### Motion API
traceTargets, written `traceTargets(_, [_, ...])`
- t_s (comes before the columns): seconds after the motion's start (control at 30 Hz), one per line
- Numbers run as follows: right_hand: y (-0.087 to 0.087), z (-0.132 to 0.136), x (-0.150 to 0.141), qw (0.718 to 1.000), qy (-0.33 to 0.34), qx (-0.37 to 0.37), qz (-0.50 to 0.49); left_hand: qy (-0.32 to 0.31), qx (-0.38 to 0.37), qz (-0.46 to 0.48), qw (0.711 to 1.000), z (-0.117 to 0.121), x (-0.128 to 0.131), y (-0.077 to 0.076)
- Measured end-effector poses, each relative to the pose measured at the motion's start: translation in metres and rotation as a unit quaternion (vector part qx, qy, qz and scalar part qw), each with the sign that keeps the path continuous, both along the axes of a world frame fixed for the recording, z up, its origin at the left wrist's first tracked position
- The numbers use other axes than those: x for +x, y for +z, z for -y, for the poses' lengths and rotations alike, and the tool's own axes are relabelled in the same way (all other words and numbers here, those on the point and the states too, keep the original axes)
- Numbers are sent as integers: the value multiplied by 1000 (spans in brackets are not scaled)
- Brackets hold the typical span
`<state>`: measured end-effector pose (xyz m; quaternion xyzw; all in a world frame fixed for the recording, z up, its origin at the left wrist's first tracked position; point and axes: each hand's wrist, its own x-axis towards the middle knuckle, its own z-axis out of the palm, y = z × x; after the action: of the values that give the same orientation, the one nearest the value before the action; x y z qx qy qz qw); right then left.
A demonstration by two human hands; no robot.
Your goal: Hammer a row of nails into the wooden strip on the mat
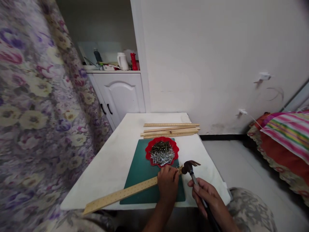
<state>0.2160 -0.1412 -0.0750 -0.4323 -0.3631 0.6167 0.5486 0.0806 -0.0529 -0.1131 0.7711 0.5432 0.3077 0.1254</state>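
Observation:
A claw hammer [188, 166] is in my right hand [206, 196], whose fingers wrap round its handle. The hammer head is at the right end of a long wooden strip [125, 192] dotted with small marks or holes. Across this strip lies my left hand [167, 182], its fingers curled around the strip near that end. Whether a nail is between the fingertips is too small to tell. Beneath the strip is a green mat [138, 175]. Just beyond my left hand stands a red scalloped bowl [147, 153] filled with silver and darker nails [163, 156].
Several wooden strips [171, 131] lie at the far side of the white table [108, 161]. A floral curtain [48, 112] hangs at the left, near a white cabinet [123, 93]. To the right is a bed with a striped cover [289, 129].

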Motion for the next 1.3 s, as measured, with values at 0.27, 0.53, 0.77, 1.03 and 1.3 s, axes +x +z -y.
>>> traceTargets(0.27, [3, -6, -12, 1000, 7, 4, 3, -11, -12, 10, 1000, -1, -1, 1])
traceTargets(0.53, [5, -11, -15, 999, 27, -3, 31, -11, -19, 15, 1000, -1, -1, 2])
traceTargets(0.77, [6, -10, -14, 998, 33, -3, 52, -8, -12, 20, 1000, -1, -1, 0])
traceTargets(1.03, [3, -11, -14, 998, 35, -9, 42, -10, -14, 26, 1000, -1, -1, 1])
traceTargets(1.3, [8, -9, -13, 999, 26, -5, 25, -9, -14, 23, 1000, -2, -1, -1])
